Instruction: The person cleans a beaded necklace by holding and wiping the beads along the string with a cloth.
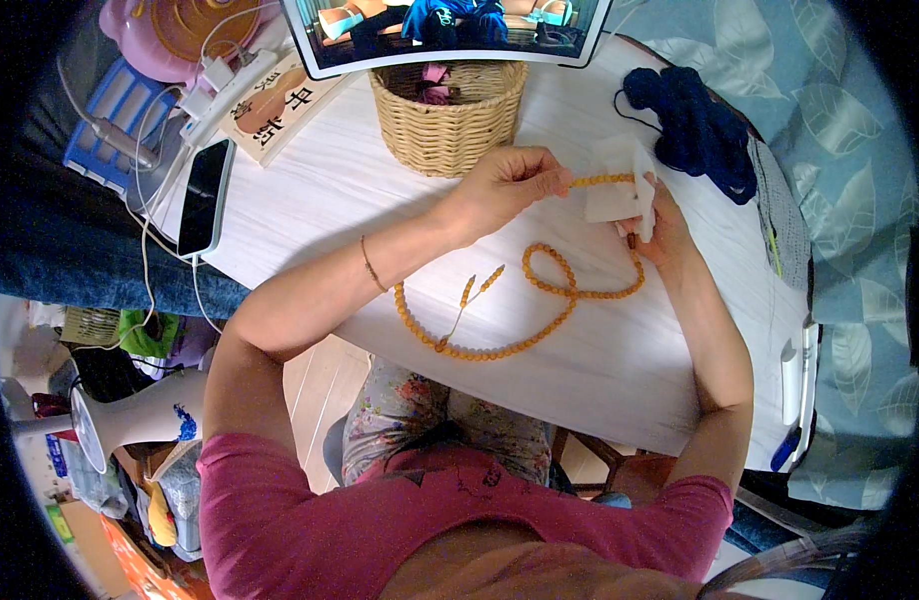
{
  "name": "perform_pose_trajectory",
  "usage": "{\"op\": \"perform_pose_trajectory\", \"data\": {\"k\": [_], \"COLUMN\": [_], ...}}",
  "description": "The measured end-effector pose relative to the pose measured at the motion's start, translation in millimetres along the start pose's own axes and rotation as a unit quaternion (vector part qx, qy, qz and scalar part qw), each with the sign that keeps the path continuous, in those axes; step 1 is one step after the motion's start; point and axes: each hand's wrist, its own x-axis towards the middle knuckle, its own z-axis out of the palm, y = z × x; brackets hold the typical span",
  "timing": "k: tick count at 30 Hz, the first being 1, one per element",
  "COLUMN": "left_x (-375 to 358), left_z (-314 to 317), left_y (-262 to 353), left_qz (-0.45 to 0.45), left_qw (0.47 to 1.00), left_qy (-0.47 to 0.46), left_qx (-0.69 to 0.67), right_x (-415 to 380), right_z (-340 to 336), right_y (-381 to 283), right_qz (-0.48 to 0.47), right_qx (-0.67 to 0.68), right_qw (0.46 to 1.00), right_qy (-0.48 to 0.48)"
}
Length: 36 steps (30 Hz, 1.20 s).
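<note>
A long string of amber-coloured prayer beads (500, 352) lies in loops on the white table, its short tassel ends pointing up at the left. My left hand (510, 190) pinches one part of the strand, and a short row of beads runs from its fingertips to the right. On the other side my right hand (667, 228) is closed around a white tissue (612, 185), which folds over the strand. Beads come out below that hand and curve down to the table. The right fingertips are partly hidden by the tissue.
A wicker basket (450, 120) stands behind my hands, below a tablet screen (450, 30). Dark blue yarn (695, 130) lies at the back right. At the left are a phone (206, 198), a book (285, 110) and a power strip with cables (215, 105).
</note>
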Motion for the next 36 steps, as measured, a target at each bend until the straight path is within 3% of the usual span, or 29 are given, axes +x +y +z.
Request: {"op": "perform_pose_trajectory", "data": {"k": [8,13,17,20,23,29,32,36], "left_x": [1.9,-0.7,-1.0,1.5,2.3,2.9,2.8,-2.1], "left_z": [0.4,0.8,-1.6,-0.9,-0.1,-8.2,-9.4,0.9], "left_y": [-10.8,4.6,3.1,-8.2,-6.7,-6.2,-9.9,-3.0], "left_qz": [-0.014,-0.014,-0.049,-0.032,-0.075,-0.166,-0.162,-0.164], "left_qw": [0.992,1.000,0.998,0.982,0.962,0.924,0.887,0.869], "left_qy": [-0.014,-0.009,-0.037,-0.059,-0.079,-0.103,-0.174,-0.190], "left_qx": [-0.123,-0.024,-0.017,-0.174,-0.249,-0.329,-0.395,-0.427], "right_x": [8.8,3.6,1.5,0.2,3.9,-3.7,-5.9,-4.8], "right_z": [-37.0,-20.3,-9.3,-6.6,-16.4,2.9,13.2,5.5], "right_y": [11.0,7.6,2.0,-0.2,4.9,0.2,-1.5,-3.7], "right_qz": [0.001,0.022,0.015,0.020,0.007,0.012,0.024,0.005], "right_qx": [0.029,0.034,0.024,0.030,0.039,-0.101,-0.103,-0.027], "right_qw": [0.998,0.999,0.999,0.999,0.999,0.993,0.987,1.000], "right_qy": [-0.059,0.007,-0.025,-0.004,-0.033,0.063,0.118,0.005]}}
